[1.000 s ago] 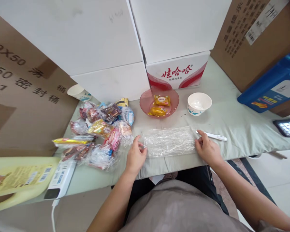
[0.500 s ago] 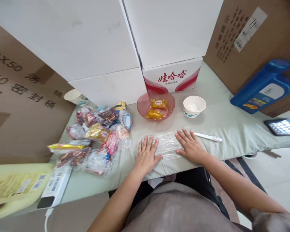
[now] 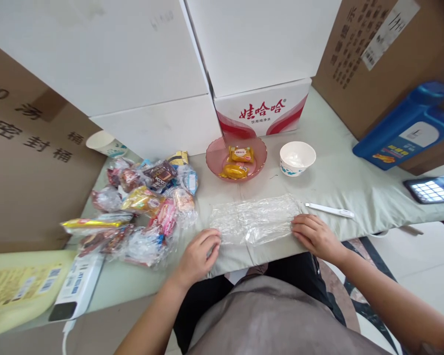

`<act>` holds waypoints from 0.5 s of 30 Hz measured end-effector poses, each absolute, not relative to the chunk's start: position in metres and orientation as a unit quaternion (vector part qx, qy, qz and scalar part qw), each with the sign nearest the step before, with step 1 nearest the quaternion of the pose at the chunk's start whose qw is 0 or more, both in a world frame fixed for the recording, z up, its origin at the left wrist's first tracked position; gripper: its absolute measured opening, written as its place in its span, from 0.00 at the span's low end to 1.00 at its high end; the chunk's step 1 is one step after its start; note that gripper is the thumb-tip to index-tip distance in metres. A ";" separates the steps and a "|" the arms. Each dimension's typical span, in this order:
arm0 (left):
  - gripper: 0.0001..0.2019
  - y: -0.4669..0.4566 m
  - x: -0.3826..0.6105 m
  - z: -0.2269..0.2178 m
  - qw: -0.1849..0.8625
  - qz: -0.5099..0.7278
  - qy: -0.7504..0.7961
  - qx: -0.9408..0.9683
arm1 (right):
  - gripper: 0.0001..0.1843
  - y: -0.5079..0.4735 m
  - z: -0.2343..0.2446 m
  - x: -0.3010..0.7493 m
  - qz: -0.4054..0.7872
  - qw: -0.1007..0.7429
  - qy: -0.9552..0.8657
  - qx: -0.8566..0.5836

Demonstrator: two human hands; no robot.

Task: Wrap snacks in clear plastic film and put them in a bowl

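A crinkled clear plastic sheet (image 3: 255,217) lies spread flat on the cloth-covered surface before me. My left hand (image 3: 200,254) is at its near left corner, fingers bent and thumb close to the fingertips, pinching the edge. On the opposite side, my right hand (image 3: 318,239) has its fingers curled together at the right edge of the sheet. A white slim utility knife (image 3: 330,210) rests just beyond the right hand. Behind the sheet stands a pink clear bowl (image 3: 214,165) with two yellow-wrapped snacks (image 3: 241,154) in it. A white paper cup (image 3: 297,162) is to its right.
A heap of wrapped snacks (image 3: 148,202) covers the left side, near a tipped paper cup (image 3: 105,144). White boxes (image 3: 262,113) wall the back. A blue bottle (image 3: 403,128) and phone (image 3: 431,190) are at right; a white power bank (image 3: 76,288) sits front left.
Both hands were flat on the sheet; they have moved apart and toward me to its left and right edges, fingers now bent. The knife has shifted slightly right.
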State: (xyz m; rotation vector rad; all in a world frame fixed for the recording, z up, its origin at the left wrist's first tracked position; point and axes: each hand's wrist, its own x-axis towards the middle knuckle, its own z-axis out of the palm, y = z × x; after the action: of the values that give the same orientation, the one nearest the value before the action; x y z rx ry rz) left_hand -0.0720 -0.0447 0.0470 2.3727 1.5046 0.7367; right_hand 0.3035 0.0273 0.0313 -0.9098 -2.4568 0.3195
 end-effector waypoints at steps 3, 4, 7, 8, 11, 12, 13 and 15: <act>0.07 -0.027 -0.068 0.052 0.123 0.248 0.591 0.758 | 0.09 0.044 0.036 0.293 0.120 0.260 -0.880 -0.380; 0.07 -0.019 -0.067 0.051 0.110 0.237 0.625 0.736 | 0.11 0.053 0.035 0.289 0.110 0.261 -0.871 -0.402; 0.08 0.003 -0.060 0.046 0.064 0.166 0.712 0.679 | 0.14 0.080 0.032 0.274 0.070 0.228 -0.852 -0.466; 0.09 0.008 -0.058 0.045 0.047 0.141 0.728 0.669 | 0.14 0.087 0.031 0.270 0.055 0.204 -0.850 -0.483; 0.12 0.012 -0.047 0.047 -0.044 0.141 0.734 0.663 | 0.15 0.095 0.032 0.260 0.001 0.163 -0.841 -0.516; 0.12 0.010 -0.041 0.050 -0.079 0.171 0.720 0.668 | 0.16 0.093 0.034 0.256 -0.015 0.176 -0.837 -0.518; 0.13 0.007 -0.035 0.051 -0.105 0.204 0.697 0.679 | 0.17 0.087 0.035 0.250 -0.026 0.197 -0.836 -0.511; 0.15 0.002 -0.019 0.051 -0.108 0.238 0.633 0.729 | 0.21 0.073 0.035 0.235 -0.030 0.228 -0.858 -0.459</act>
State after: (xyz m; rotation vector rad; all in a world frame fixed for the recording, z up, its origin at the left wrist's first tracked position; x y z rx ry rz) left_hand -0.0186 0.0019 0.0511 2.4601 2.1386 0.8030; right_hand 0.2349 0.0733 0.0351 -1.2632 -2.3640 -0.0813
